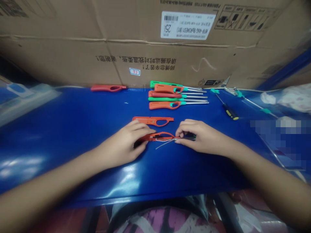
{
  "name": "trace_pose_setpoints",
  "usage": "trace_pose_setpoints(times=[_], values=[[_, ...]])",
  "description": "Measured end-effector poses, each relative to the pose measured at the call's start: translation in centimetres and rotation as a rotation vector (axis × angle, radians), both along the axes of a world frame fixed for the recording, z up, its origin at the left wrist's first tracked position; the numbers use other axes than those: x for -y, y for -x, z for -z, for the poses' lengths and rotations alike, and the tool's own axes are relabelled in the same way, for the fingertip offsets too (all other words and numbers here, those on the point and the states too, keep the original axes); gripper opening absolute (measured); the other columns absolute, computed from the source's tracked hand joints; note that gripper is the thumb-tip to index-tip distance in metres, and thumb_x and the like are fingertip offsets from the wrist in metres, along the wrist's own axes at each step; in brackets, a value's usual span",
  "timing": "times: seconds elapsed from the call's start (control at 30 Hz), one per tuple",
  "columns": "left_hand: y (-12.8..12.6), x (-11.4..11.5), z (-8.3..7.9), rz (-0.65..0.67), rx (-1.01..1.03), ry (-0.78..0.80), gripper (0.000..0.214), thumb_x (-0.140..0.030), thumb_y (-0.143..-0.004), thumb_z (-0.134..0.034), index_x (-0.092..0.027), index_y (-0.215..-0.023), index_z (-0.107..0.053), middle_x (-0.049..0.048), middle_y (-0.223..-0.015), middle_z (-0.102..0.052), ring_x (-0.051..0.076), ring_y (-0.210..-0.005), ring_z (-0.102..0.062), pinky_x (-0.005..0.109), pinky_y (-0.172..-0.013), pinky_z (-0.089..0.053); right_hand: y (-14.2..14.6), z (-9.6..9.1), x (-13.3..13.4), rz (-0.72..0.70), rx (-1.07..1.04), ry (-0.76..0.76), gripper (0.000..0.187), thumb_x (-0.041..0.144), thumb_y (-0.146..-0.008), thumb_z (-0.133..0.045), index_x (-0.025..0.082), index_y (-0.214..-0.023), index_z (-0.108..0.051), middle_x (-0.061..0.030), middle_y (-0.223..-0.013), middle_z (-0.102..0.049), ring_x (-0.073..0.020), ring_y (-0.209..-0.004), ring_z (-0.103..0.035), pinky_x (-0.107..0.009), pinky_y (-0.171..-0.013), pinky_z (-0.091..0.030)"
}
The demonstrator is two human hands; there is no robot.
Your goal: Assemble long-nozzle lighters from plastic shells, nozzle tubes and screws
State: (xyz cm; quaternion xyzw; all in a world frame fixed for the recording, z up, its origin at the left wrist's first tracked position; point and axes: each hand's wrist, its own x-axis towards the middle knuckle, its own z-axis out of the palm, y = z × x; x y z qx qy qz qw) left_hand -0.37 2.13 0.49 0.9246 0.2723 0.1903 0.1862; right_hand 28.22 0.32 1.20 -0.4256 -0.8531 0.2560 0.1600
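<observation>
My left hand (131, 139) is closed on the rear of an orange utility-lighter shell half (161, 135), which lies open side up. A thin white wire and a pale tube (163, 145) run along it and stick out on the near side. At the shell's front end my right hand (194, 134) pinches with thumb and forefinger. Something dark lies beneath its palm, and I cannot make out what it is. Just beyond my hands rests a second orange shell half (154, 121), with its hollow inside showing.
Several lighters with metal rods (178, 105) lie stacked at the back. A red shell piece (108, 88) is to their left. On the right are a black-and-yellow screwdriver (230, 111) and metal rods with teal ends (257, 105). A cardboard box (136, 55) walls off the blue table (97, 184).
</observation>
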Motion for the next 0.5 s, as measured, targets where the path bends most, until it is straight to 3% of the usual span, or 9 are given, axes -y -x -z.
trace_pose_setpoints(times=[0.23,0.5], values=[[-0.5,0.2,1.2,-0.068,0.039,-0.022,0.035,-0.03,-0.094,-0.063,-0.02,-0.127,-0.065,0.0076,-0.113,-0.071,0.022,-0.102,-0.067,0.034,-0.088,-0.056,0.4,0.1,0.5,-0.065,0.05,-0.06,0.008,0.028,-0.095,-0.062,0.02,-0.093,-0.064,-0.0017,-0.09,-0.067,-0.0165,-0.086,-0.058,-0.034,-0.083,-0.04],[-0.8,0.4,1.8,-0.104,0.124,0.059,0.03,-0.027,-0.093,-0.066,-0.02,-0.122,-0.07,0.0038,-0.096,-0.069,0.016,-0.082,-0.067,0.028,-0.076,-0.055,1.2,0.5,0.6,-0.062,0.048,-0.195,0.007,0.026,-0.095,-0.06,0.021,-0.099,-0.059,-0.0047,-0.1,-0.066,-0.019,-0.094,-0.058,-0.035,-0.086,-0.04]])
